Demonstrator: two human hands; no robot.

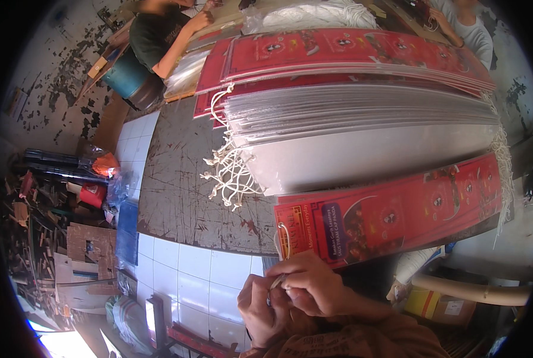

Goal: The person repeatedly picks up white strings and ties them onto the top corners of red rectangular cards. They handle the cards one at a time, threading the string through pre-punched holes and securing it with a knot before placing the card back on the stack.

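Head; left hand (260, 310), right hand (315, 283) pinch cord (276, 242); red banner (391, 218): long axis rising rightward

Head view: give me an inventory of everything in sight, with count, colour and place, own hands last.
Table: one, grey, scratched, centre
Printed strips: many, red, table's near and far sides
Pale stack: uncounted sheets, whitish, between them
Knotted cords: many, off-white, stack ends
String bundle: one, white, far end
Drum: one, teal, upper left
Scrap pile: uncountable, mostly brown, left
Red container: one, beside scraps
Floor tiles: many, white, left and below table
Tube: one, beige, lower right
Co-workers: two, dark and pale tops, upper corners
Sleeve: brown, bottom edge
Left hand, right hand: two, bare, bottom centre, fingers closed at a pale strand
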